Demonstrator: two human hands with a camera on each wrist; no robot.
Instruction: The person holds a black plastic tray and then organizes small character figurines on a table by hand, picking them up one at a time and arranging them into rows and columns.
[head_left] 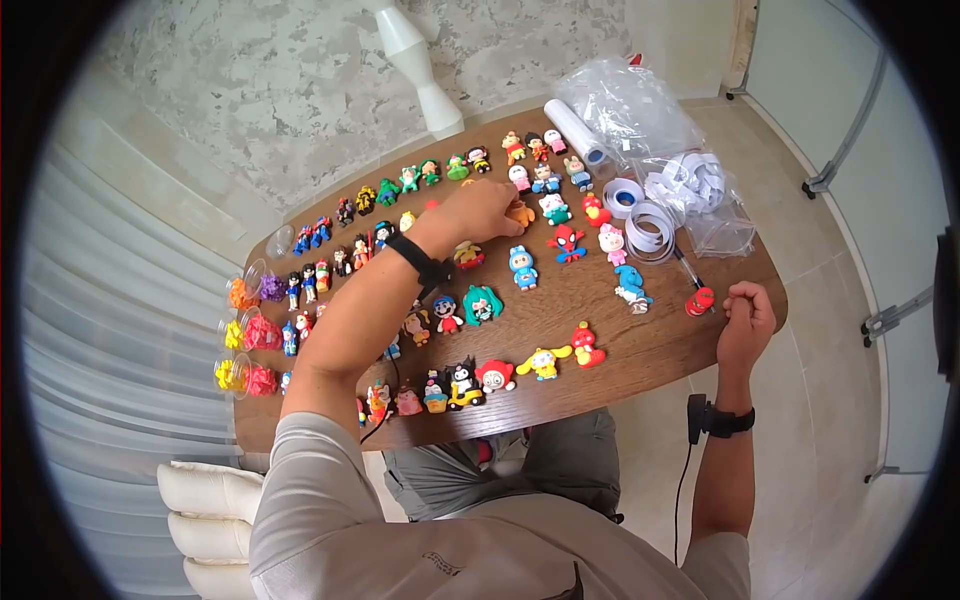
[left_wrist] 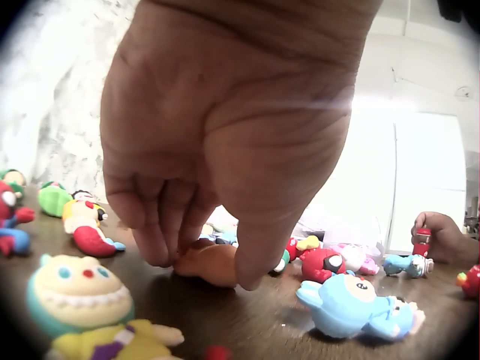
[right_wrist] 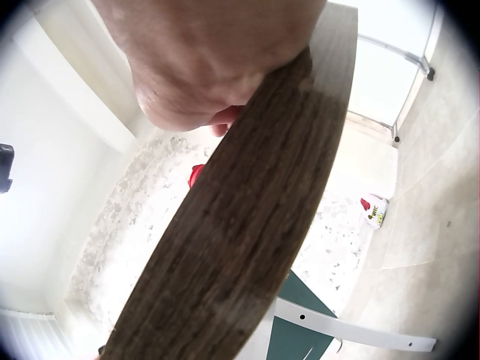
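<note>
My left hand [head_left: 482, 212] reaches across the middle of the table. Its thumb and fingers pinch an orange figurine [left_wrist: 210, 264] low over the wood; the hand hides much of it. Near that hand lie a blue figurine [head_left: 522, 268], a Spider-Man figurine [head_left: 566, 243] and a teal-and-white figurine [head_left: 554, 208]. At the table's right edge rests my right hand [head_left: 746, 318], fingers loosely curled and holding nothing. Just left of it is a red figurine [head_left: 699, 301]. The right wrist view shows mostly the table's edge [right_wrist: 232, 202] below the hand.
Rows of small figurines cover the left and middle of the table [head_left: 640, 365]. Clear cups [head_left: 232, 376] with colourful pieces stand along the left edge. White tape rolls [head_left: 650, 233], a white tube [head_left: 577, 130] and plastic bags [head_left: 630, 105] occupy the far right.
</note>
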